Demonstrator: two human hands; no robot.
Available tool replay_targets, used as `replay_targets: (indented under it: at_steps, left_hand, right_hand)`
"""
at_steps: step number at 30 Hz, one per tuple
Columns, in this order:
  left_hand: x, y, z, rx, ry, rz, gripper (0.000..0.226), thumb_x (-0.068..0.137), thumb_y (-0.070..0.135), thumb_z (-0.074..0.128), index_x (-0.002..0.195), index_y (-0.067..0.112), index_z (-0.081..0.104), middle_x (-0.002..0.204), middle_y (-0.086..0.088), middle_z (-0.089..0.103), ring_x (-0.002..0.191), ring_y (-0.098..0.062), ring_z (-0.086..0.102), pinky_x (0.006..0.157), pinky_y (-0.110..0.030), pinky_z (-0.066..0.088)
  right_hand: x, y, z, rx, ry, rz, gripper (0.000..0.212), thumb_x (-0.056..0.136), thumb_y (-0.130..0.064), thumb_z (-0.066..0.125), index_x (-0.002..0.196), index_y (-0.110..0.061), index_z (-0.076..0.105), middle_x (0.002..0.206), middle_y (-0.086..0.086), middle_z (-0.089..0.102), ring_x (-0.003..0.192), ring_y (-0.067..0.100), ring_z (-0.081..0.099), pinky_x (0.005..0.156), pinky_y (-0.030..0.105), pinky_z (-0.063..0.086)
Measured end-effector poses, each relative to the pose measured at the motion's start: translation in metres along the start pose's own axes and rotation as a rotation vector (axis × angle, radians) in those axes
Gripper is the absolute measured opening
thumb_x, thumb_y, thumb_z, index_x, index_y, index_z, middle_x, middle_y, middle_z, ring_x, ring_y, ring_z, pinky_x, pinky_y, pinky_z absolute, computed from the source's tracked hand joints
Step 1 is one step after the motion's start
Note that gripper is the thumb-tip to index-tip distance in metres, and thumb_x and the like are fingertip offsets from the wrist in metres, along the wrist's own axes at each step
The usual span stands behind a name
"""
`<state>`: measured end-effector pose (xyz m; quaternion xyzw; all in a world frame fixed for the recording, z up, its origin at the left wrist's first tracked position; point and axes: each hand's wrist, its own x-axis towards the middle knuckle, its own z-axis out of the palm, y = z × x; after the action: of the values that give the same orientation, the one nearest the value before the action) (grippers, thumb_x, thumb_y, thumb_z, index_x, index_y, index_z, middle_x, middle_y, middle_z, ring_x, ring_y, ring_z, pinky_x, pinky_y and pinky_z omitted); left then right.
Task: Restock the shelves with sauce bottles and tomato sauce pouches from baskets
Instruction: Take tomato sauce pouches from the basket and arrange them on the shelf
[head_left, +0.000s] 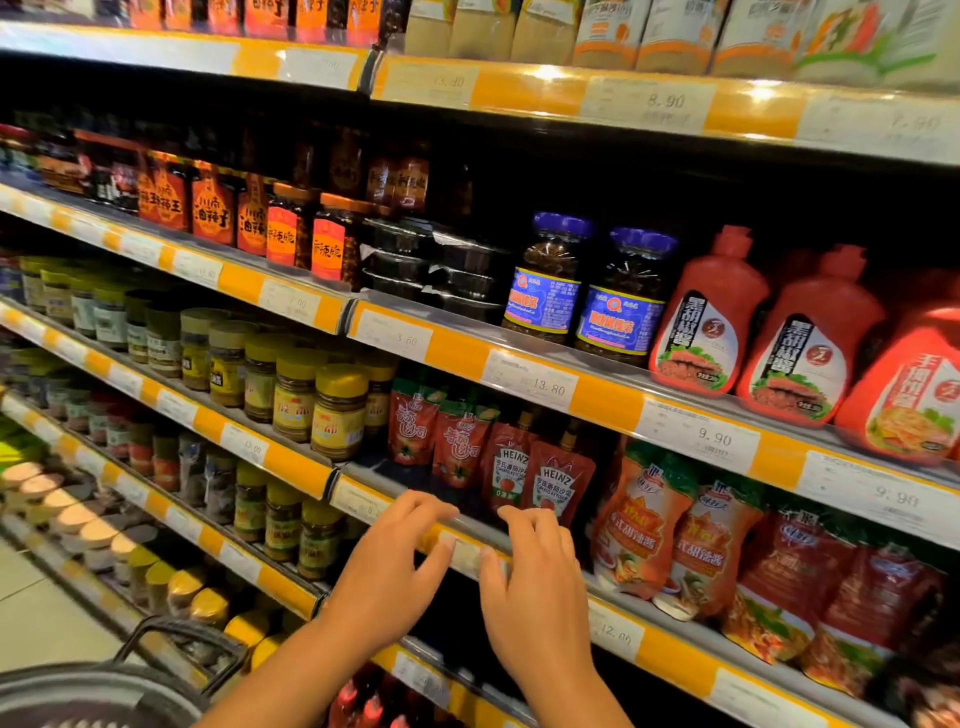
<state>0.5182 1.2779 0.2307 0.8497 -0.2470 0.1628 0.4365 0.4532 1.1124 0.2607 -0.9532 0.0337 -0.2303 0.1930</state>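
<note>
Red Heinz tomato sauce pouches stand upright on the third shelf, with more red pouches to their left. My left hand and my right hand hover side by side in front of that shelf's yellow edge, just below the Heinz pouches. Both hands have relaxed, slightly bent fingers and hold nothing. Red sauce bottles stand on the shelf above, at the right. A dark basket with a handle sits at the bottom left; its contents are hidden.
Yellow-lidded jars fill the shelf left of the pouches. Orange pouches stand to the right. Blue-lidded jars and black trays sit on the shelf above. Price strips run along every shelf edge. The floor shows at the left.
</note>
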Motion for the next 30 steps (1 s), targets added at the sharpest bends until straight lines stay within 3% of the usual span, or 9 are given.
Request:
replay_targets:
  at_steps: [4,8,13,16,19,22,26,30]
  left_hand:
    - [-0.052,-0.030,-0.026,-0.035,0.046,-0.120,0.027,0.103,0.046,0.054,0.129,0.048,0.058,0.133,0.037,0.046,0.126,0.015,0.043,0.093,-0.009,0.043]
    - [-0.110,-0.068,-0.063,-0.045,0.141,-0.287,0.030,0.097,0.055,0.053,0.126,0.050,0.060,0.133,0.040,0.047,0.122,0.023,0.041,0.097,-0.017,0.041]
    - [-0.194,-0.121,-0.108,0.055,0.290,-0.528,0.027,0.097,0.047,0.062,0.123,0.043,0.065,0.130,0.028,0.057,0.121,-0.003,0.054,0.099,-0.040,0.049]
    - [-0.236,-0.146,-0.132,0.104,0.353,-0.610,0.017,0.097,0.039,0.069,0.113,0.043,0.066,0.122,0.021,0.063,0.119,-0.012,0.059,0.100,-0.041,0.047]
    - [-0.276,-0.169,-0.159,0.150,0.418,-0.696,0.023,0.087,0.057,0.061,0.108,0.049,0.062,0.118,0.015,0.066,0.113,-0.015,0.061,0.099,-0.039,0.046]
    - [-0.320,-0.192,-0.186,0.250,0.459,-0.772,0.039,0.085,0.066,0.051,0.118,0.046,0.061,0.124,0.009,0.067,0.112,-0.018,0.063,0.099,-0.044,0.050]
    - [-0.387,-0.224,-0.221,0.424,0.464,-0.904,0.039,0.091,0.059,0.053,0.122,0.037,0.060,0.127,0.002,0.064,0.117,-0.025,0.059,0.100,-0.048,0.049]
    - [-0.443,-0.247,-0.238,0.611,0.400,-1.083,0.055,0.096,0.050,0.058,0.143,0.022,0.053,0.138,-0.009,0.059,0.118,-0.033,0.058,0.097,-0.055,0.051]
  right_hand:
    - [-0.017,-0.025,0.020,0.137,-0.059,-0.049,0.044,0.104,-0.049,0.045,0.147,-0.042,0.039,0.143,-0.027,0.037,0.134,-0.001,0.033,0.112,0.025,0.038]
    - [-0.039,-0.050,0.050,0.217,-0.168,-0.107,0.049,0.105,-0.049,0.046,0.153,-0.042,0.036,0.151,-0.030,0.031,0.142,-0.005,0.025,0.119,0.021,0.028]
    - [-0.065,-0.096,0.103,0.298,-0.320,-0.137,0.048,0.104,-0.046,0.051,0.150,-0.044,0.038,0.141,-0.034,0.034,0.133,-0.008,0.029,0.117,0.023,0.033]
    - [-0.082,-0.130,0.134,0.337,-0.432,-0.160,0.053,0.105,-0.046,0.051,0.155,-0.040,0.035,0.147,-0.031,0.029,0.146,-0.001,0.022,0.120,0.021,0.020]
    - [-0.095,-0.157,0.158,0.380,-0.530,-0.195,0.055,0.103,-0.043,0.053,0.155,-0.038,0.035,0.154,-0.025,0.031,0.146,0.003,0.026,0.120,0.025,0.026]
    - [-0.111,-0.184,0.182,0.395,-0.618,-0.233,0.054,0.103,-0.043,0.054,0.154,-0.036,0.037,0.153,-0.020,0.036,0.142,0.005,0.032,0.119,0.030,0.033]
    - [-0.133,-0.210,0.210,0.399,-0.720,-0.261,0.057,0.103,-0.045,0.054,0.156,-0.036,0.035,0.157,-0.018,0.035,0.146,0.010,0.033,0.119,0.034,0.036]
    - [-0.158,-0.228,0.231,0.433,-0.839,-0.289,0.056,0.104,-0.046,0.053,0.156,-0.040,0.033,0.159,-0.020,0.032,0.149,0.007,0.029,0.121,0.033,0.032]
